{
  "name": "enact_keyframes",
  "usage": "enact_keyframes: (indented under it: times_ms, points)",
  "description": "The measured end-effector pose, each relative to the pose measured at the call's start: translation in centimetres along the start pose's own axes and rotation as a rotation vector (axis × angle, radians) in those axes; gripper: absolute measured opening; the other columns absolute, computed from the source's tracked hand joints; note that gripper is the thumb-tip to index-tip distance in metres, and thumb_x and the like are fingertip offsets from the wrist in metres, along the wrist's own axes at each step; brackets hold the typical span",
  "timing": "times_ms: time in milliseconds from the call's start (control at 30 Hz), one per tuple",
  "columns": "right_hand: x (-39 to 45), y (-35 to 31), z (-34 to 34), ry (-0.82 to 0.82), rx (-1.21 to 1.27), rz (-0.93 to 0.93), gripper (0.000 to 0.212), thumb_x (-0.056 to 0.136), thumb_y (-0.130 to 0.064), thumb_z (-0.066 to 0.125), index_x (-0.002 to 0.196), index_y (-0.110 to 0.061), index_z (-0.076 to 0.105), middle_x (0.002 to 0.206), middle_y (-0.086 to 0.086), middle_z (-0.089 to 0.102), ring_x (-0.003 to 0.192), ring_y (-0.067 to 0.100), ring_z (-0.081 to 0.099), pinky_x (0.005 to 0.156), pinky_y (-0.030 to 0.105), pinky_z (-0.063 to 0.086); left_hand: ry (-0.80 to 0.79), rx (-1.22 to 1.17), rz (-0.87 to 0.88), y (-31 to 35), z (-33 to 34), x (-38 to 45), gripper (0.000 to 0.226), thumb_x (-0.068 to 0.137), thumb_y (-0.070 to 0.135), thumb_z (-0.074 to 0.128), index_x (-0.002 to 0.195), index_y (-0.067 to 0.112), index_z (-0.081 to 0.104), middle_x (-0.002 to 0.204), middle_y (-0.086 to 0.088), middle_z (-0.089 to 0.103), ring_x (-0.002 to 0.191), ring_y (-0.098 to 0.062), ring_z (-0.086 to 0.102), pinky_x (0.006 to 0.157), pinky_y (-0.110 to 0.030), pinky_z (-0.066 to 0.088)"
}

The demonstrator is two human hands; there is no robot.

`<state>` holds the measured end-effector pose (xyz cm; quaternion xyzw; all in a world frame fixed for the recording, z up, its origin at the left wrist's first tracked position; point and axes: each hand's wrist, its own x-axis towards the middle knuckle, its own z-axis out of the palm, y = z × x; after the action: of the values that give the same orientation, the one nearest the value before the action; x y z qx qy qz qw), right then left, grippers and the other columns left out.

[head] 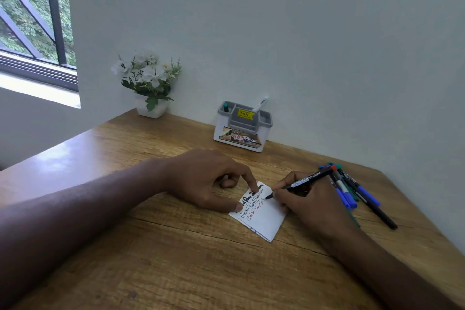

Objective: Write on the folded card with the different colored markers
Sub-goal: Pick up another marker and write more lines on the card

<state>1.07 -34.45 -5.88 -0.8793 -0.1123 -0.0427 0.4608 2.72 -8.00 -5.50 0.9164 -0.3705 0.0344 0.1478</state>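
We see the folded card point(261, 214) lying flat on the wooden table point(151, 246), near the middle and slightly right, turned at an angle. It carries lines of writing in black and red along its far-left part.

The left hand point(208, 181) rests on the table just left of the card. Its index fingertip presses down on the card's far corner, and its thumb tip pins the card's left edge; the other fingers are curled under, off the paper.

The right hand point(304, 199) sits at the card's right edge, fingers wrapped around a black marker point(302, 181). The marker slants up and to the right, and its tip touches the card at the end of the red line, just right of the left index finger.

A loose bunch of markers point(352, 191) in blue, green, red and black lies on the table to the right, just beyond the right hand.

Against the far wall stand a grey-and-white pen holder point(242, 128) and a white pot of flowers point(149, 83).
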Motion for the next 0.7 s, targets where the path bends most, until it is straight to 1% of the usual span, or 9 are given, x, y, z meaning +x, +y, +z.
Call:
enact_keyframes:
  times_ms: [133, 233, 267, 333, 400, 467, 533, 633, 700]
  points:
    - [0.01, 0.05, -0.02, 0.006, -0.019, 0.015, 0.005, 0.089, -0.028, 0.078, 0.084, -0.027, 0.08, 0.086, -0.012, 0.078, 0.088, 0.005, 0.071, 0.065, 0.018, 0.054, 0.002, -0.001, 0.002, 0.01, -0.11, -0.02, 0.046, 0.092, 0.063, 0.069, 0.134, 0.049, 0.058, 0.079, 0.008, 0.055, 0.073, -0.011, 0.054, 0.063, -0.038, 0.043]
    - [0.01, 0.08, -0.01, 0.011, -0.011, 0.014, 0.005, 0.088, -0.028, 0.078, 0.084, -0.027, 0.079, 0.086, -0.011, 0.079, 0.089, 0.006, 0.072, 0.067, 0.02, 0.056, -0.002, -0.005, 0.004, 0.04, -0.04, -0.02, 0.045, 0.092, 0.062, 0.069, 0.134, 0.05, 0.058, 0.079, 0.008, 0.055, 0.073, -0.012, 0.054, 0.064, -0.041, 0.044]
    - [0.05, 0.18, 0.01, 0.012, -0.002, 0.011, 0.006, 0.088, -0.027, 0.078, 0.083, -0.027, 0.079, 0.084, -0.01, 0.079, 0.089, 0.007, 0.073, 0.066, 0.019, 0.056, -0.003, -0.006, 0.002, 0.02, -0.03, -0.04, 0.045, 0.092, 0.063, 0.069, 0.134, 0.05, 0.058, 0.079, 0.008, 0.056, 0.073, -0.012, 0.054, 0.064, -0.042, 0.044]
    - [0.03, 0.08, 0.02, 0.012, -0.004, 0.015, 0.009, 0.088, -0.028, 0.079, 0.079, -0.027, 0.077, 0.079, -0.011, 0.077, 0.086, 0.007, 0.072, 0.06, 0.013, 0.053, -0.004, -0.009, -0.002, -0.03, -0.05, -0.09, 0.046, 0.092, 0.063, 0.069, 0.134, 0.05, 0.058, 0.079, 0.008, 0.056, 0.073, -0.012, 0.054, 0.064, -0.043, 0.045]
    - [0.0, 0.03, 0.05, 0.007, -0.007, 0.018, 0.008, 0.088, -0.029, 0.079, 0.081, -0.027, 0.077, 0.078, -0.011, 0.076, 0.084, 0.005, 0.072, 0.057, 0.011, 0.05, -0.009, -0.011, -0.005, -0.01, -0.09, -0.1, 0.046, 0.092, 0.062, 0.069, 0.135, 0.05, 0.058, 0.08, 0.009, 0.056, 0.074, -0.011, 0.054, 0.065, -0.043, 0.045]
    - [0.18, 0.2, -0.07, 0.026, 0.03, -0.004, 0.005, 0.088, -0.026, 0.079, 0.083, -0.026, 0.079, 0.079, -0.01, 0.079, 0.081, 0.006, 0.073, 0.061, 0.015, 0.054, -0.016, -0.007, -0.01, 0.1, -0.14, -0.04, 0.046, 0.093, 0.062, 0.069, 0.135, 0.05, 0.057, 0.08, 0.009, 0.057, 0.075, -0.011, 0.054, 0.064, -0.042, 0.044]
    - [0.43, 0.22, -0.22, 0.044, 0.051, -0.027, 0.007, 0.087, -0.022, 0.079, 0.081, -0.025, 0.079, 0.08, -0.011, 0.079, 0.076, 0.003, 0.073, 0.062, 0.016, 0.054, -0.017, -0.002, -0.011, 0.15, -0.2, 0.01, 0.046, 0.093, 0.063, 0.069, 0.136, 0.05, 0.057, 0.08, 0.01, 0.057, 0.075, -0.011, 0.054, 0.063, -0.04, 0.043]
    - [0.59, 0.31, -0.27, 0.015, 0.039, -0.028, 0.007, 0.087, -0.021, 0.079, 0.081, -0.025, 0.08, 0.082, -0.013, 0.079, 0.078, 0.003, 0.072, 0.063, 0.017, 0.055, -0.025, -0.009, -0.017, 0.15, -0.23, 0.03, 0.047, 0.092, 0.064, 0.067, 0.136, 0.052, 0.056, 0.081, 0.009, 0.057, 0.074, -0.011, 0.053, 0.062, -0.038, 0.042]
    - [0.52, 0.35, -0.29, -0.001, 0.027, -0.034, 0.008, 0.087, -0.022, 0.079, 0.08, -0.025, 0.079, 0.083, -0.016, 0.079, 0.079, 0.001, 0.072, 0.063, 0.016, 0.055, -0.03, -0.007, -0.015, 0.23, -0.23, 0.04, 0.048, 0.091, 0.065, 0.067, 0.136, 0.052, 0.056, 0.081, 0.009, 0.057, 0.075, -0.012, 0.054, 0.063, -0.04, 0.043]
